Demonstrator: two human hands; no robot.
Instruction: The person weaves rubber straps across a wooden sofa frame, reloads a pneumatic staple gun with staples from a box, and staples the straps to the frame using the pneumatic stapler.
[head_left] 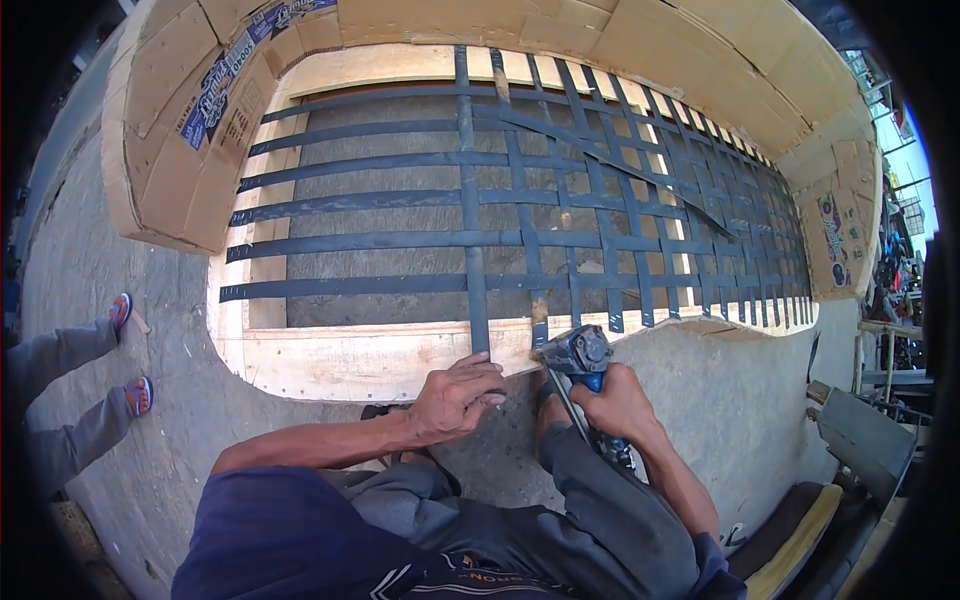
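Note:
In front of me lies a wooden seat frame (350, 355), with black webbing straps stretched across it. On the right side the straps are woven into a grid; on the left only lengthwise bands cross the opening. My left hand (458, 402) is closed on the near end of a black strap (472, 215), which runs from the far rail over the front rail. My right hand (618, 405) is wrapped round the handle of a staple gun (582, 352). Its nose is at the front rail, beside the end of the neighbouring strap (530, 255).
Cardboard panels (690, 50) wrap the back and both sides of the frame. At the left, another person's legs (75, 440) and sandals show on the concrete floor (110, 300). A grey metal box (868, 435) and a yellow-edged pad (800, 540) are at the lower right.

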